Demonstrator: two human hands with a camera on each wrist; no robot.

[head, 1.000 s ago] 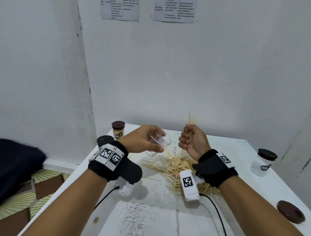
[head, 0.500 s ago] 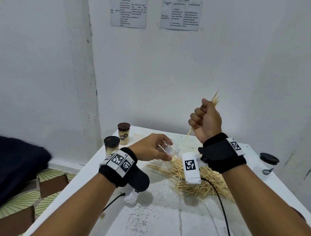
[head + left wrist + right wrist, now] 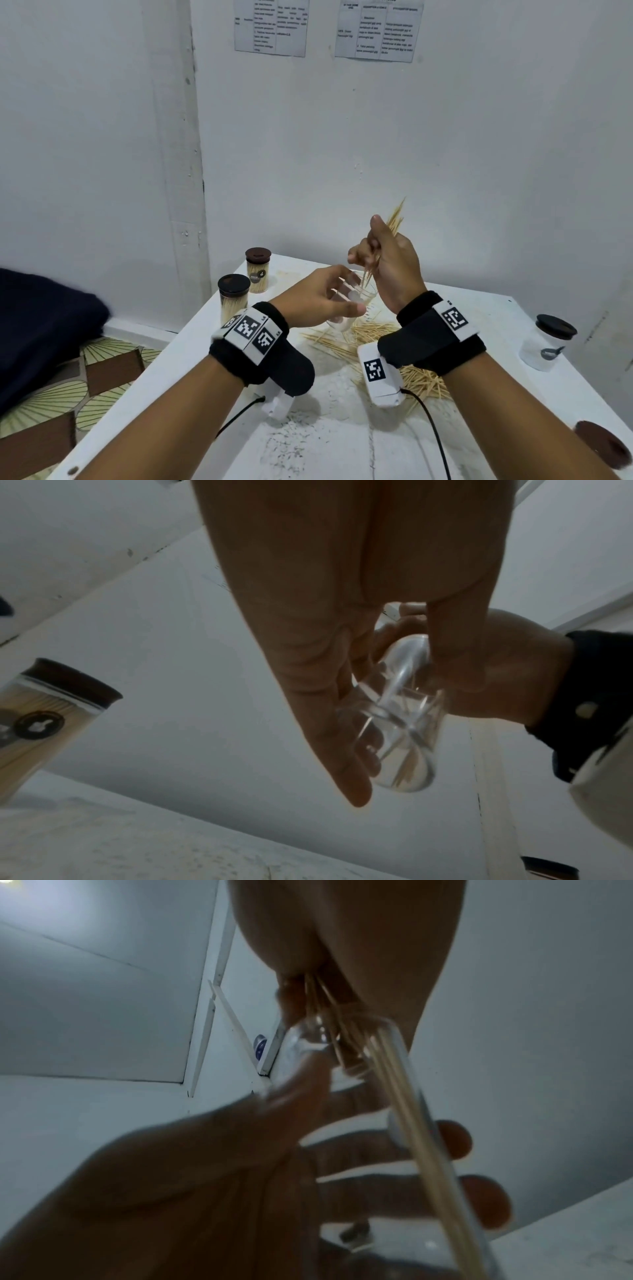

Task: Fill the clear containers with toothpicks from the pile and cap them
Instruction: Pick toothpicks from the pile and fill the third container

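My left hand (image 3: 320,301) is raised over the table (image 3: 479,342), fingers curled round the clear container (image 3: 349,305), tilted with its mouth toward my right hand (image 3: 387,260). That hand pinches a bundle of toothpicks (image 3: 394,219), lower tips inside the mouth. The pile (image 3: 370,342) lies below; two capped jars (image 3: 233,298) stand by the table's left edge.
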